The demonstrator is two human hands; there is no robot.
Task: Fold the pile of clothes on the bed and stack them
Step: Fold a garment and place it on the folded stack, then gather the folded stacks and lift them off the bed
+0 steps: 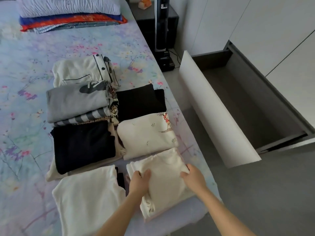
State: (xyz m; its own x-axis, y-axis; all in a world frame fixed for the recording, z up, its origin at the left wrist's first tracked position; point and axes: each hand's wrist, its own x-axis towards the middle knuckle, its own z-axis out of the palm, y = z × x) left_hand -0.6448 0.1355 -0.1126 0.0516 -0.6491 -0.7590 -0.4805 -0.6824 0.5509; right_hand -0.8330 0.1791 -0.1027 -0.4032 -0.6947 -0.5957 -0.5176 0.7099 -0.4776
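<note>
Folded stacks (pixel 76 72) (pixel 75 101) (pixel 83 145) (pixel 88 198) (pixel 139 103) (pixel 146 137) (pixel 163 183) x7, hands (pixel 140 182) (pixel 194 178) x2, pillow (pixel 68 5) x1, open drawer (pixel 238 99) x1, bed (pixel 34 57) x1.

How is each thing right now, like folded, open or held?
cream garment: folded, gripped at both sides.
left hand: grips its left edge.
right hand: grips its right edge.
deer-print top: folded, lying flat.
black garment: folded.
navy garment: folded.
grey sweatshirt: folded, atop a stack.
white pyjama top: folded.
drawer: pulled open.

The left grip (pixel 140 180) and right grip (pixel 194 178) hold a folded cream garment (pixel 163 184) on the bed (pixel 25 65).
</note>
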